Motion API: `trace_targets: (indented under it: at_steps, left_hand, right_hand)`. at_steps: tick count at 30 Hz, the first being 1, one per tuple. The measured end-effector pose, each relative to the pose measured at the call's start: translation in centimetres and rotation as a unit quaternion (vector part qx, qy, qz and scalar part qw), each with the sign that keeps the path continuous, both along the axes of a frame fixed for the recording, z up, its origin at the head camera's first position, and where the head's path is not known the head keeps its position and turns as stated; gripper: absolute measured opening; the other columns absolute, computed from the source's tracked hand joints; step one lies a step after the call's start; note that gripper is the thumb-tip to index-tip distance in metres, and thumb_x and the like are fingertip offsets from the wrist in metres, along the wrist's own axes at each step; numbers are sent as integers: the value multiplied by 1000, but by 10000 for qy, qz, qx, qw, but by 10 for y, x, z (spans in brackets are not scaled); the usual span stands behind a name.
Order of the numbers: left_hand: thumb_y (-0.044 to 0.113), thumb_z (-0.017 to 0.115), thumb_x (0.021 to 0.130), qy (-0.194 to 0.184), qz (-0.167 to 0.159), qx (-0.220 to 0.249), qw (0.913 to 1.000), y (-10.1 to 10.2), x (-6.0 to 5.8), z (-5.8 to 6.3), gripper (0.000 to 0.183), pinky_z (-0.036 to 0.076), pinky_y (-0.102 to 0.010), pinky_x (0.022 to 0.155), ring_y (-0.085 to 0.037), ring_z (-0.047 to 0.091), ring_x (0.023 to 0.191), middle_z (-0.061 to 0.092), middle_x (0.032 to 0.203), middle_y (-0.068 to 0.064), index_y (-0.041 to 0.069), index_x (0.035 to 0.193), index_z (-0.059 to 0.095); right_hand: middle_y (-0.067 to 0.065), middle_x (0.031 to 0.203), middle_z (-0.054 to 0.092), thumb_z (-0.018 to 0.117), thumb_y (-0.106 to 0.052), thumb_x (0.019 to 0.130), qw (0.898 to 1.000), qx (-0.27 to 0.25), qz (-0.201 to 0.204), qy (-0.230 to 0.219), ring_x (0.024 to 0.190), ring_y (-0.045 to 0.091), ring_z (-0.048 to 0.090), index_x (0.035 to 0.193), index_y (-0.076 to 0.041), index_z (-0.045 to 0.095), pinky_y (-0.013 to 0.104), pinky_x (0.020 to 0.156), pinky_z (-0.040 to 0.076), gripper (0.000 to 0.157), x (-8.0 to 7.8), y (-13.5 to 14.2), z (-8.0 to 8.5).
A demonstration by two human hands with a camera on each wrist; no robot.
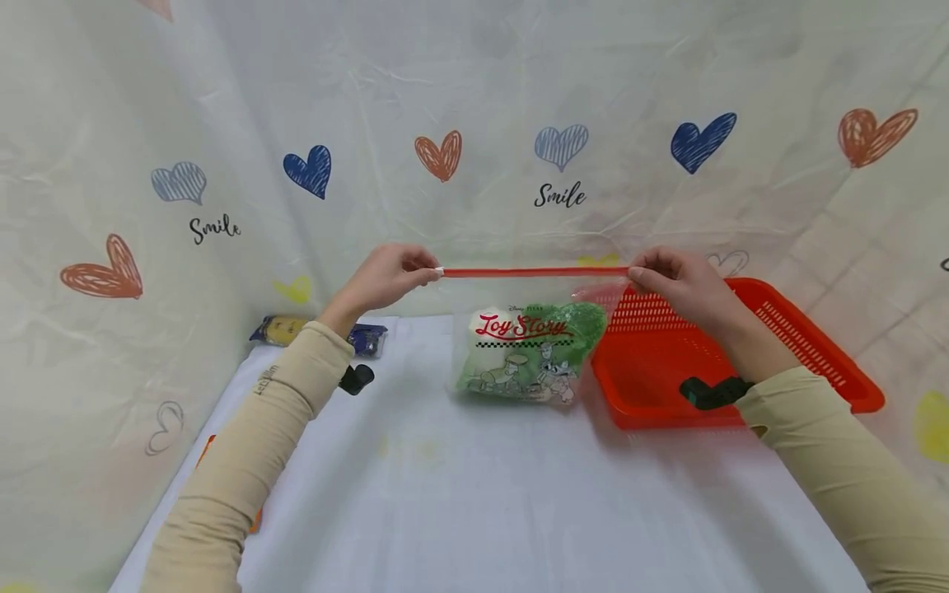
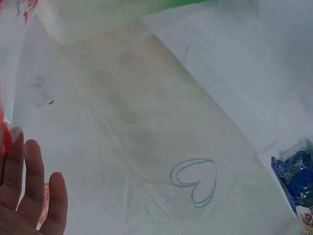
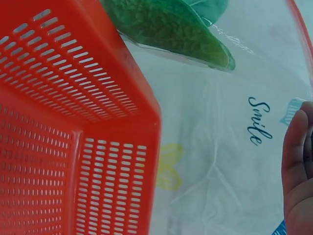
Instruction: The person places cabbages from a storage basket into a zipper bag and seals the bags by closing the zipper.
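Note:
A clear zip bag (image 1: 519,371) with "Toy Story" print hangs upright between both hands, its red zip strip (image 1: 534,272) stretched straight across. Inside it is a green and white leafy vegetable; the right wrist view shows its crinkled green leaf (image 3: 161,29). My left hand (image 1: 393,276) pinches the strip's left end, where a small white slider (image 1: 441,272) shows at the fingertips. The strip's right end is pinched between thumb and fingers of my right hand (image 1: 678,280). In the left wrist view, several fingers (image 2: 34,171) extend beside the red strip.
A red slotted basket (image 1: 615,403) stands right of the bag, beneath the right forearm. At the back left lie a yellow-and-blue packet (image 1: 283,330) and a dark blue packet (image 1: 369,339). An orange-edged thing (image 1: 256,521) is mostly hidden by the left sleeve. Heart-printed sheeting (image 1: 489,82) surrounds the white table.

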State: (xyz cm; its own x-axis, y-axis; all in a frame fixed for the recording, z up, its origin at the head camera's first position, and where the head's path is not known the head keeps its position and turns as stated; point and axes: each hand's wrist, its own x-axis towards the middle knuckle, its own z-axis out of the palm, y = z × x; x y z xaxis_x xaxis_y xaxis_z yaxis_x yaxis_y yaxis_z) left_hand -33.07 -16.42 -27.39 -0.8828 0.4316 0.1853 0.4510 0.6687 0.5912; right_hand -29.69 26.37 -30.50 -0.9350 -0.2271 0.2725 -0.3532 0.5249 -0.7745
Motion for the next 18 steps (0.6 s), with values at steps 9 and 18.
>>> trace_targets:
  at_steps: [9, 18]
  left_hand:
    - [25, 64, 96, 53, -305, 233, 9992, -12, 29, 19, 21, 51, -36, 81, -17, 64, 86, 69, 94, -4, 7, 105, 70]
    - [22, 67, 94, -590, -1126, 279, 9915, -28, 84, 59, 17, 52, -34, 84, -21, 64, 91, 69, 94, -6, 7, 103, 71]
  right_hand:
    - [12, 95, 63, 56, -21, 100, 9990, 21, 451, -4, 87, 17, 61, 112, 1, 58, 17, 79, 51, 25, 16, -2, 19]
    - [13, 88, 62, 54, 2, 97, 9865, 59, 1608, 313, 80, 23, 61, 101, 2, 60, 23, 74, 53, 7, 58, 12, 54]
